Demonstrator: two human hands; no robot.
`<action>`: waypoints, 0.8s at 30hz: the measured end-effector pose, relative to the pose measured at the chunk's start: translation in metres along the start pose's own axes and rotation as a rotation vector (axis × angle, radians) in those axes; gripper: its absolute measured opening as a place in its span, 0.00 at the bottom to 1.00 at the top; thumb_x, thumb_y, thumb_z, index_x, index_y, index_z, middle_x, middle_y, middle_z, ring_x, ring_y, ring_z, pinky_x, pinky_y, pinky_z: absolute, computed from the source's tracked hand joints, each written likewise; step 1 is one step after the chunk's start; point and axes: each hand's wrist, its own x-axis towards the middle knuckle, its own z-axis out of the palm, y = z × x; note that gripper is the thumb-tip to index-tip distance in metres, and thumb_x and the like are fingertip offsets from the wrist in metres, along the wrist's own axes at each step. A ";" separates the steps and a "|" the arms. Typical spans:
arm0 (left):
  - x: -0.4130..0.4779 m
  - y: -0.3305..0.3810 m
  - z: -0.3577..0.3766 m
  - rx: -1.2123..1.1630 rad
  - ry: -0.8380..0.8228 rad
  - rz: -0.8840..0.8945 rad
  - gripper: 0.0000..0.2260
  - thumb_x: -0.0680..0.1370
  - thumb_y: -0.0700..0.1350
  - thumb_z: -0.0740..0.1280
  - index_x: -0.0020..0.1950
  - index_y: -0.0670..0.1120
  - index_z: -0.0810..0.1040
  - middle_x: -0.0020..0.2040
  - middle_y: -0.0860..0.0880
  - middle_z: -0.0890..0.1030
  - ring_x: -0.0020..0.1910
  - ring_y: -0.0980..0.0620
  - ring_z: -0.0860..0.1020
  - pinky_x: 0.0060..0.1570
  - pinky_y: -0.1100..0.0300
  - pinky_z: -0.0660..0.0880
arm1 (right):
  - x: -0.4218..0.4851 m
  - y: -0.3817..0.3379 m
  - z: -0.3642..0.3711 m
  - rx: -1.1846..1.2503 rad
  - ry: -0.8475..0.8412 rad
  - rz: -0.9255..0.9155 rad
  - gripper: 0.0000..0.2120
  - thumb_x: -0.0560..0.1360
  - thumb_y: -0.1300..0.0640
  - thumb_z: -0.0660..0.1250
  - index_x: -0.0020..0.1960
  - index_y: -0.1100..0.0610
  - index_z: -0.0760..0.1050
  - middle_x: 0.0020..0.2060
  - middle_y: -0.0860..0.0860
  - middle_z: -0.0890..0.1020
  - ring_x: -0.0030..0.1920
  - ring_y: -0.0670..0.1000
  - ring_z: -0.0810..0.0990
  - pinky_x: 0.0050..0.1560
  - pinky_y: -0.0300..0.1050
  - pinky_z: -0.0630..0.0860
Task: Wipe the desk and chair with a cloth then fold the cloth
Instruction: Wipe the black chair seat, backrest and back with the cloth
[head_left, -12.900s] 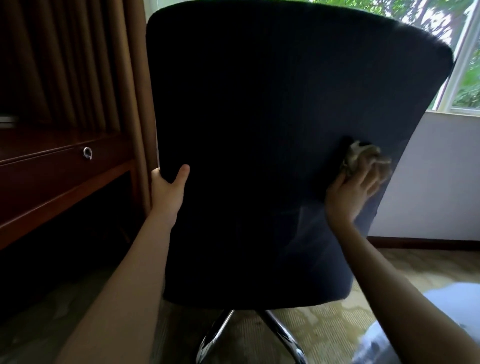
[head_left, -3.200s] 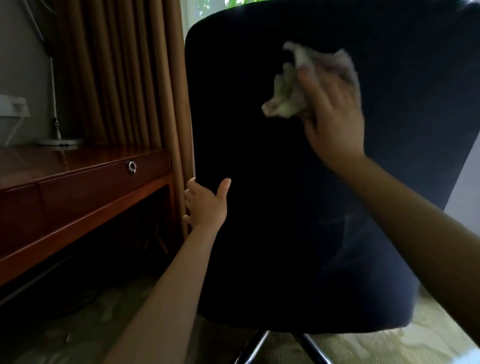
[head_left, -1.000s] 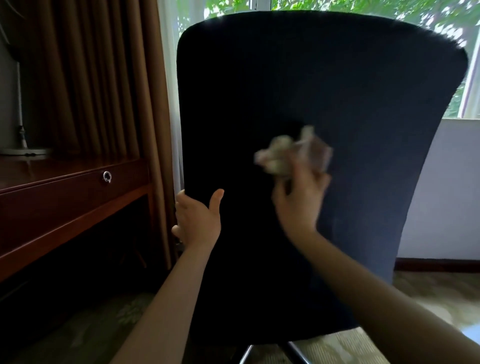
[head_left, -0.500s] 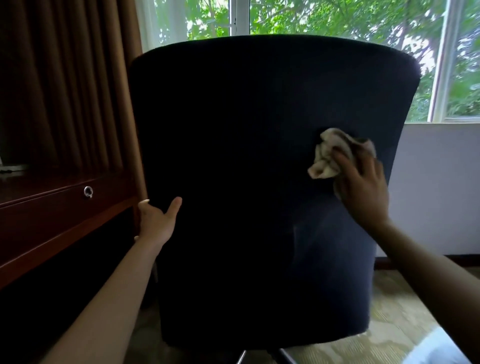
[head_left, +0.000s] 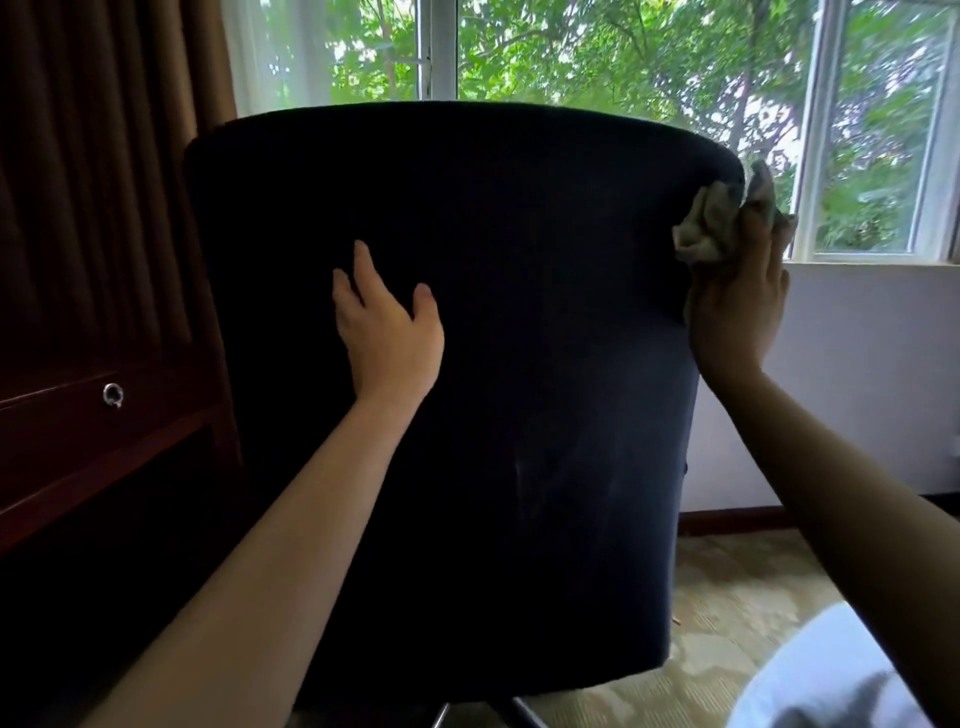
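Observation:
The dark blue chair (head_left: 519, 415) fills the middle of the view with its backrest facing me. My left hand (head_left: 387, 332) lies flat on the back of the backrest, fingers spread. At the chair's upper right edge my right hand (head_left: 737, 306) holds a crumpled beige cloth (head_left: 711, 228) against the side of the backrest. The dark wooden desk (head_left: 93, 436) stands at the left, with a drawer and a round metal pull (head_left: 112, 395). The chair seat is hidden behind the backrest.
Brown curtains (head_left: 104, 156) hang behind the desk at the left. A window (head_left: 597, 62) with green trees lies beyond the chair, above a pale wall (head_left: 857, 374). Patterned carpet (head_left: 727, 597) covers the floor at the right. The chair's metal base (head_left: 441, 714) shows at the bottom.
My left hand left the chair's left edge and now lies flat on the middle of the backrest. My right hand carried the cloth up and right to the chair's upper right edge.

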 end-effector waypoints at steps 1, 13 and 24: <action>0.004 0.003 0.003 -0.012 -0.017 -0.034 0.30 0.81 0.51 0.58 0.78 0.51 0.47 0.78 0.45 0.46 0.76 0.45 0.51 0.72 0.49 0.58 | 0.002 -0.001 0.000 0.020 -0.023 0.022 0.32 0.76 0.57 0.62 0.76 0.45 0.54 0.76 0.54 0.58 0.73 0.59 0.60 0.62 0.49 0.65; 0.016 -0.015 0.016 0.109 -0.003 -0.079 0.38 0.77 0.54 0.65 0.78 0.54 0.41 0.78 0.48 0.41 0.77 0.46 0.44 0.69 0.34 0.55 | -0.160 0.060 -0.010 -0.087 -0.303 -0.278 0.22 0.71 0.58 0.57 0.65 0.55 0.71 0.61 0.54 0.73 0.63 0.60 0.67 0.54 0.57 0.77; 0.003 -0.006 0.044 0.311 -0.081 0.068 0.56 0.66 0.60 0.75 0.77 0.52 0.35 0.76 0.42 0.34 0.75 0.37 0.38 0.63 0.27 0.55 | -0.088 0.054 -0.011 -0.076 -0.292 -0.410 0.20 0.73 0.60 0.60 0.64 0.55 0.69 0.58 0.58 0.75 0.60 0.60 0.69 0.56 0.59 0.75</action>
